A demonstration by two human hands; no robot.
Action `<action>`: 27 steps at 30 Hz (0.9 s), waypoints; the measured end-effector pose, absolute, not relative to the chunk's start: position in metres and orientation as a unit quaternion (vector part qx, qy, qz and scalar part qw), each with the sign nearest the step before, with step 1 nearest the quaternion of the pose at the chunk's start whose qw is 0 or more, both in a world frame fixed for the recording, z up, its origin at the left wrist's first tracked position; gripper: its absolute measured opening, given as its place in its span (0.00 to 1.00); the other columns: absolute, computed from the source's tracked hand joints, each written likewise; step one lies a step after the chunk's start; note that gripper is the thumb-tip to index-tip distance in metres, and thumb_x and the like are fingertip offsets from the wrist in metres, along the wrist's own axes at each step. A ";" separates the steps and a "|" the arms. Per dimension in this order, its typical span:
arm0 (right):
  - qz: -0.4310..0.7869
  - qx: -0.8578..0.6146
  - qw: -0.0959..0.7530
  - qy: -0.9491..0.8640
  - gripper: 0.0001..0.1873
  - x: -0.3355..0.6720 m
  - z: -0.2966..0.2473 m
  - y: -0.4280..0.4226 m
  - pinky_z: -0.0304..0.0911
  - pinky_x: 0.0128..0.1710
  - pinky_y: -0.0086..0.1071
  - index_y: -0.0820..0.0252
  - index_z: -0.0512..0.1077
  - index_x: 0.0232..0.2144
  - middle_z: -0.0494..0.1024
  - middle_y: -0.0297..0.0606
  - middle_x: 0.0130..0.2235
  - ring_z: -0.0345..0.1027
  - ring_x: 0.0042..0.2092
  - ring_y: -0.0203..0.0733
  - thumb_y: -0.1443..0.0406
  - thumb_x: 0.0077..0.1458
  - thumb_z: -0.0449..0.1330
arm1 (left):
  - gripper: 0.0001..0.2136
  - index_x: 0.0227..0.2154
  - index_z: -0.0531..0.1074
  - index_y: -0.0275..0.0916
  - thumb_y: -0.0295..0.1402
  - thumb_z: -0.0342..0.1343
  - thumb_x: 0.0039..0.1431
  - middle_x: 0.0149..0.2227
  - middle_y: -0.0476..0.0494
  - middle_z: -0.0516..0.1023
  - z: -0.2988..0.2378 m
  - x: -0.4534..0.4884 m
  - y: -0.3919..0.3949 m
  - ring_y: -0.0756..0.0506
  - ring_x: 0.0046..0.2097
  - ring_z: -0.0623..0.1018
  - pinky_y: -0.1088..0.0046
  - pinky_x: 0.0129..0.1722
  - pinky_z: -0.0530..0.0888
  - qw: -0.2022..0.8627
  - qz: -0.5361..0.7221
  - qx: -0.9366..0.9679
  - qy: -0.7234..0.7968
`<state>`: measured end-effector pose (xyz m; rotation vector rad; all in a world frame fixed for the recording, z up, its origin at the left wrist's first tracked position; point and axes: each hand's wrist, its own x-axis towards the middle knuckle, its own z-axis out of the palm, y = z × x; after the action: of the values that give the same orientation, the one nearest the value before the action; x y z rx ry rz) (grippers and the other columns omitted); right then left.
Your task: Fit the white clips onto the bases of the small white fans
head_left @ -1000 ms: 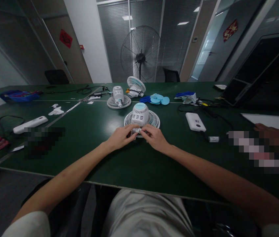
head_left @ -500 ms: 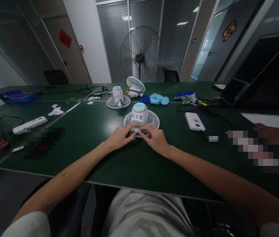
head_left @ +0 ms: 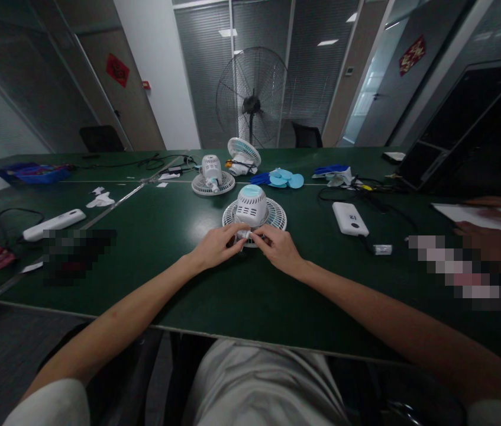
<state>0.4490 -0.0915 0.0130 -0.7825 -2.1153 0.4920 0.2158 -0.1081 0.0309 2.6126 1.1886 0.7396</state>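
A small white fan head (head_left: 251,208) lies grille-down on the green table in front of me, its motor housing pointing up with a light-blue patch on top. At its near side a small white neck piece (head_left: 243,235) sticks out toward me. My left hand (head_left: 217,246) pinches this neck piece from the left, thumb and index finger closed on it. My right hand (head_left: 280,249) is closed at its right end, fingertips pressed together there. Whatever small part may be between the right fingertips is too small to make out.
Behind stand two more fan heads, one grille-down (head_left: 212,176) and one tilted (head_left: 243,157), beside light-blue fan blades (head_left: 285,178). A white power bank (head_left: 350,219) lies to the right, another white device (head_left: 54,225) to the left. Another person's hands (head_left: 498,236) rest at the far right.
My right fingers have shifted slightly at the neck piece, while my left hand stays put. At the far right, a second hand of the other person has come into view over the white sheet.
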 end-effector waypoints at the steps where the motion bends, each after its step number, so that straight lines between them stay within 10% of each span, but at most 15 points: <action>1: 0.220 -0.308 0.398 -0.836 0.14 0.449 0.013 -0.090 0.65 0.33 0.32 0.59 0.75 0.41 0.77 0.36 0.37 0.70 0.32 0.37 0.57 0.71 0.55 | 0.18 0.61 0.66 0.42 0.41 0.48 0.73 0.50 0.41 0.78 0.031 0.216 -0.108 0.46 0.38 0.79 0.67 0.42 0.75 0.088 0.248 0.878 0.399; 27: 0.138 -0.330 0.408 -0.840 0.13 0.449 0.010 -0.094 0.66 0.35 0.33 0.58 0.75 0.42 0.78 0.39 0.41 0.71 0.34 0.38 0.56 0.70 0.57 | 0.18 0.60 0.66 0.41 0.41 0.48 0.73 0.48 0.41 0.78 0.033 0.216 -0.109 0.46 0.37 0.79 0.67 0.41 0.75 0.100 0.252 0.878 0.395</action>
<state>0.4491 -0.0937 0.0098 -0.8319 -2.1162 0.3476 0.2158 -0.1087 0.0327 2.5935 1.1682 0.7453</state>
